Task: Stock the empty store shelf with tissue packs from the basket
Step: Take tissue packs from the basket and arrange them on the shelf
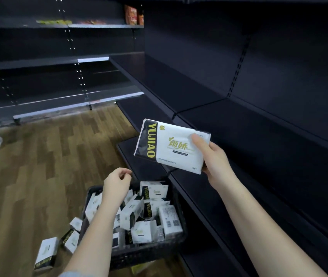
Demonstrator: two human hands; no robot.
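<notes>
R hand (215, 162) grips tissue pack (172, 145) by its R end, thumb on top, in front of dark shelf (259, 136). Print: "YUJIAO" on black band, "380" at corner; small text unreadable. L hand (117, 183) loosely curled, holding nothing, above basket (149, 252) of packs. Loose packs (47, 252) on floor beside basket.

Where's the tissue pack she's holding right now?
Head view, centre-right: the tissue pack is in the right hand, above the basket, before the empty shelf.
</notes>
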